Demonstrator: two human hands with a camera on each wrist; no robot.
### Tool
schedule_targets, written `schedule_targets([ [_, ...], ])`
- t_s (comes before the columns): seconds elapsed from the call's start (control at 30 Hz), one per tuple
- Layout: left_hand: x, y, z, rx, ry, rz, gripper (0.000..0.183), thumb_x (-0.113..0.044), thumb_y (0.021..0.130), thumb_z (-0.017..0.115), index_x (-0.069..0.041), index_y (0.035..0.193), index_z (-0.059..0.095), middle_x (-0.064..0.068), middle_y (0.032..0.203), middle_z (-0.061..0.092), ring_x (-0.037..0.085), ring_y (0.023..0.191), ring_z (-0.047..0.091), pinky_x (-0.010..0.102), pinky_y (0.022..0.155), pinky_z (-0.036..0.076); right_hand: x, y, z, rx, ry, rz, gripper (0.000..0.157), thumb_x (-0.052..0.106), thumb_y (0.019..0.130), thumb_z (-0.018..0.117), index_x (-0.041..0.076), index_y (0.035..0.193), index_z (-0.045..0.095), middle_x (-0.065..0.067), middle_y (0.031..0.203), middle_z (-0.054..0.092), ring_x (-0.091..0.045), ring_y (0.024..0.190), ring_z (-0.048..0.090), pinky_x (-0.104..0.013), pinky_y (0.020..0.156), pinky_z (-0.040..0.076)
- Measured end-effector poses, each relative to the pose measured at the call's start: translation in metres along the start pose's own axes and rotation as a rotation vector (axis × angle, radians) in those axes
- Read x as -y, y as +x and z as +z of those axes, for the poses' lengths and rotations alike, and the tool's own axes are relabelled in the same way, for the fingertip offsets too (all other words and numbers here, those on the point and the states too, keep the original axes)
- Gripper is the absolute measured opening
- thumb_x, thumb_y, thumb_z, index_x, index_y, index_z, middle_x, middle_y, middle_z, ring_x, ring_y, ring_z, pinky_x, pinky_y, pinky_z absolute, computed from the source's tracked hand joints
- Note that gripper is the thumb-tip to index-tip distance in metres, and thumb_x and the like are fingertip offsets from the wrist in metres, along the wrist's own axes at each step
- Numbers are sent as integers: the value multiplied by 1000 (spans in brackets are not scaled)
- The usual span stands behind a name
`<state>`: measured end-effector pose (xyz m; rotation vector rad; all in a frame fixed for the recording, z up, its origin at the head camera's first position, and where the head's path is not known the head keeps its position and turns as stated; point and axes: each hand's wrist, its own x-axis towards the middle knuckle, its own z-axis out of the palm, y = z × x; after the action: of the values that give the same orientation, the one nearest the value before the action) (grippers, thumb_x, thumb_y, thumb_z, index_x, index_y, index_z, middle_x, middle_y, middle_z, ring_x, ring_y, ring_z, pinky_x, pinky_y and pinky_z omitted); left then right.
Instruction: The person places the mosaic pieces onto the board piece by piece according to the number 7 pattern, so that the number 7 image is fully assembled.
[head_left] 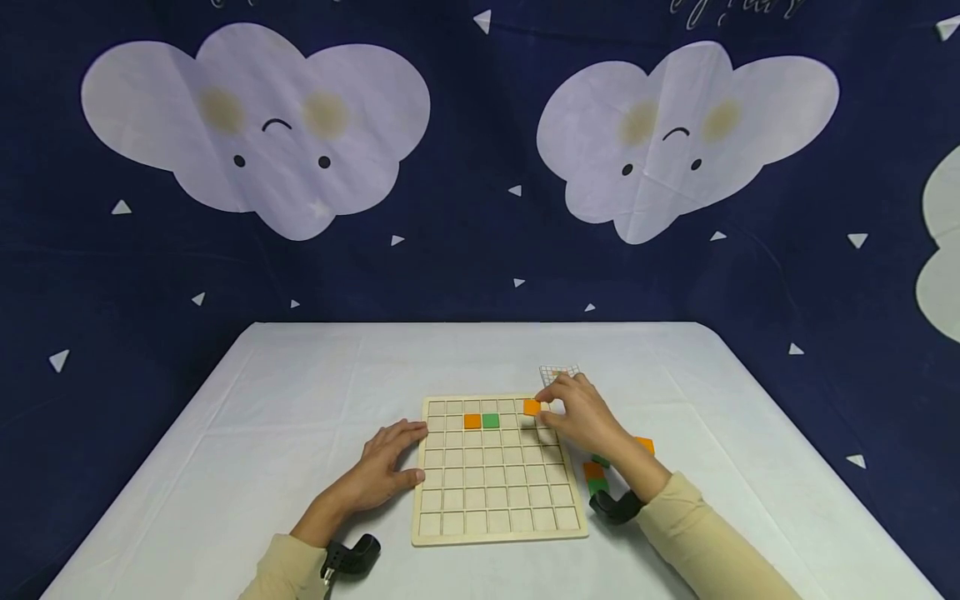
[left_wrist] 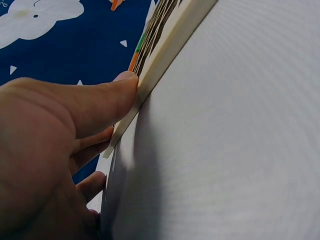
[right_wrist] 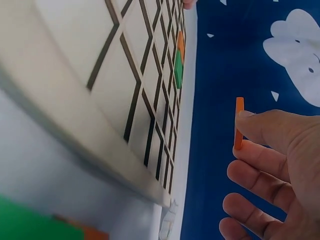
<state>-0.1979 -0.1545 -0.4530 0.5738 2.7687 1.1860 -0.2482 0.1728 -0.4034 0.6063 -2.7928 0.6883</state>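
A pale wooden grid board [head_left: 497, 540] lies on the white table, with an orange tile [head_left: 472, 422] and a green tile [head_left: 491, 421] side by side in its second row from the far edge. My left hand [head_left: 382, 467] touches the board's left edge, thumb and fingers spread along it; the left wrist view shows the thumb [left_wrist: 107, 100] against the rim. Above the board's far right part, my right hand [head_left: 581, 414] pinches an orange square tile [head_left: 532, 407] between thumb and fingers. The right wrist view shows that tile [right_wrist: 239, 122] edge-on, raised off the board.
Right of the board lie more orange and green tiles [head_left: 595, 473], partly hidden by the right forearm. A small card with a printed grid [head_left: 555, 373] lies beyond the board's far right corner. A dark blue cloth with clouds [head_left: 480, 275] hangs behind the table.
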Motion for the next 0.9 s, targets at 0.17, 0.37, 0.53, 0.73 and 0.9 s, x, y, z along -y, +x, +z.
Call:
schedule_targets([
  [0.17,0,0,0,5,1,5,62,-23,85,69,-6,139,45,10,150,37,38,144,18,60,115,4,4,3,4,9,23,-18,19,19,80,71,13,99,70,2,95,62,-18,93,48,-39,84,43],
  [0.37,0,0,-1,8,0,9,62,-24,85,69,-6,139,45,10,150,37,39,144,18,61,114,4,7,8,9,17,28,-28,19,19,81,71,14,99,70,3,96,62,-21,99,50,-44,89,45],
  [0.53,1,0,0,0,3,11,62,-25,84,69,-6,138,46,10,149,38,39,143,19,62,113,5,10,11,13,34,23,-23,20,21,81,72,13,99,71,3,97,62,-19,96,48,-40,86,44],
  [0.73,0,-1,-1,3,4,12,62,-25,84,69,-6,138,46,10,149,38,39,143,19,63,113,5,11,15,17,54,20,-25,20,21,81,70,13,100,71,3,96,63,-18,93,47,-39,88,43],
  [0.9,-1,-1,-2,2,4,8,62,-25,84,69,-6,138,46,10,150,37,40,143,19,63,113,7,11,18,19,64,14,-47,20,21,82,70,12,100,71,2,96,63,-17,88,46,-40,89,37],
])
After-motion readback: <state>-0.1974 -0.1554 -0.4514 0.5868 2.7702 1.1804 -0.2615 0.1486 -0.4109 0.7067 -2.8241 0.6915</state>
